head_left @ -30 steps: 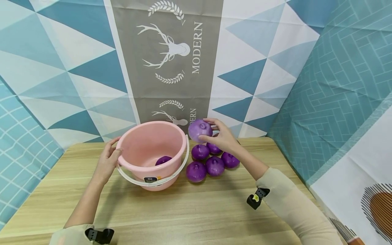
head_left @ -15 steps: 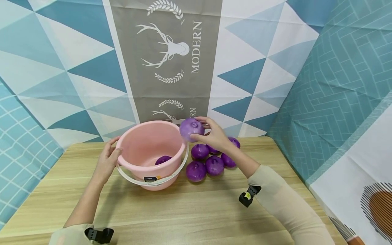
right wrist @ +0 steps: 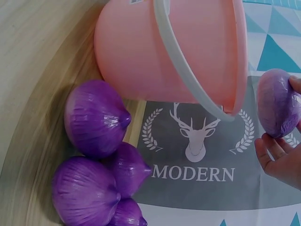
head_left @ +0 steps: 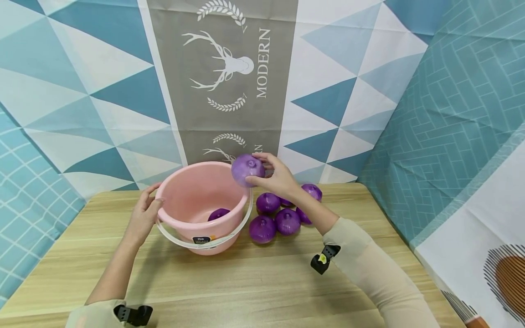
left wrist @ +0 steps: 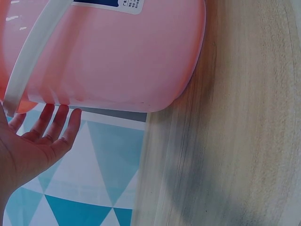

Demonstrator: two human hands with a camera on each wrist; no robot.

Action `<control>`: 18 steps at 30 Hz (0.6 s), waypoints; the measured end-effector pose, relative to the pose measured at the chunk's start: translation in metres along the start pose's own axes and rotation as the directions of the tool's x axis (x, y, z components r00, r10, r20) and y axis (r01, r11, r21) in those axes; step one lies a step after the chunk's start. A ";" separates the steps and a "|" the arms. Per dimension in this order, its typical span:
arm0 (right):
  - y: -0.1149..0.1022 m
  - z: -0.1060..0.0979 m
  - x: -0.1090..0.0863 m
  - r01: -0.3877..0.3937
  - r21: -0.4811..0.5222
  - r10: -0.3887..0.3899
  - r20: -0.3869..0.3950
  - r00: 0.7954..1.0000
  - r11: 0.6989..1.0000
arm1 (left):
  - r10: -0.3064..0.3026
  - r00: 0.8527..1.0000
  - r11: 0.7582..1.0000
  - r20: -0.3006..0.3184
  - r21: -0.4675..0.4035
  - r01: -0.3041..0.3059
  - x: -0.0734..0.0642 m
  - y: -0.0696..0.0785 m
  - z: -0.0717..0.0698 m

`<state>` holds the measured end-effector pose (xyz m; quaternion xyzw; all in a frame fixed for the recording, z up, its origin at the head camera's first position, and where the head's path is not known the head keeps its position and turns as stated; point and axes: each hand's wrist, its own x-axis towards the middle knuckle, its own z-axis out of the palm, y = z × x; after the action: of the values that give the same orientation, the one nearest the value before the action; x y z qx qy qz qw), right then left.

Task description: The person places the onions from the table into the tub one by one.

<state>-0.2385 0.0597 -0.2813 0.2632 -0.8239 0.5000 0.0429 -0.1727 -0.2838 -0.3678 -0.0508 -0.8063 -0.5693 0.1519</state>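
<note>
At the pink bucket's [head_left: 188, 200] left side, my left hand [head_left: 143, 214] holds the rim, thumb over the edge. In the left wrist view the other fingers of that left hand [left wrist: 44, 141] lie against the outer wall. My right hand [head_left: 276, 177] grips a pale purple onion [head_left: 247, 169] between thumb and fingers, raised over the bucket's right rim. One dark purple onion [head_left: 218, 213] lies inside the bucket, partly hidden by the front wall. In the right wrist view the held onion [right wrist: 275, 103] is beside the bucket's mouth, apart from it.
Several purple onions [head_left: 263, 229] sit close together on the wooden table [head_left: 229, 291], right of the bucket; my right forearm covers some of them. The bucket's white handle [head_left: 246, 223] hangs down at the front. A patterned cloth [head_left: 328, 91] stands behind the table.
My right hand has moved left with the onion, from beside the bucket to over its right rim. More of the onions behind the forearm shows. My left hand has stayed on the rim.
</note>
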 end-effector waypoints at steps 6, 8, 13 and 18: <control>-0.004 0.004 0.004 0.001 0.014 -0.001 -0.002 1.000 1.000 | -0.006 1.000 1.000 -0.003 -0.002 0.006 0.000 0.000 0.001; -0.004 0.007 0.006 0.005 0.012 -0.005 0.000 1.000 1.000 | -0.008 1.000 1.000 -0.006 -0.005 0.008 0.000 0.000 0.001; -0.005 0.014 0.009 0.008 -0.002 -0.008 0.007 1.000 1.000 | -0.009 1.000 1.000 -0.007 0.002 0.009 0.000 0.001 0.001; -0.007 0.021 0.011 -0.005 -0.008 0.005 0.015 1.000 1.000 | -0.007 1.000 1.000 -0.009 0.010 0.007 0.000 0.002 0.001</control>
<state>-0.2407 0.0348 -0.2823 0.2645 -0.8270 0.4948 0.0367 -0.1721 -0.2822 -0.3669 -0.0447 -0.8088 -0.5659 0.1537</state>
